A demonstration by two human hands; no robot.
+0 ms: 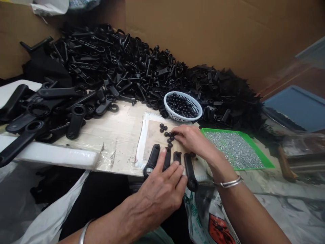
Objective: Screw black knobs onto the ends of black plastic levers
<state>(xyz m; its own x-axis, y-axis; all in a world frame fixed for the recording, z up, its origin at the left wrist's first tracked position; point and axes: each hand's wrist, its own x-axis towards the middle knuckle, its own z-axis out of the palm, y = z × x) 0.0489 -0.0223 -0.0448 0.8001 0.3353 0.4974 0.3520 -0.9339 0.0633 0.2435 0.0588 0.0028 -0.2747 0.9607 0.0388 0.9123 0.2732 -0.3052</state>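
Note:
My left hand (164, 186) lies over a row of black plastic crank handles, its fingers stretched out across the middle ones. At the row's left end is one black crank handle (153, 156), and another black handle (189, 167) lies at its right end. My right hand (190, 138) is just beyond the row, thumb and fingertips pinched together at a small black round knob. Several loose black knobs (165, 128) are scattered beside those fingertips. Whatever sits between the pinched fingertips is mostly hidden.
A pale blue basket (170, 113) of black knobs stands behind my hands. Right of them is a green tray (264, 159) with many small metal pins. A large heap of black plastic parts (122, 64) fills the back; more black handles (57, 91) pile at left.

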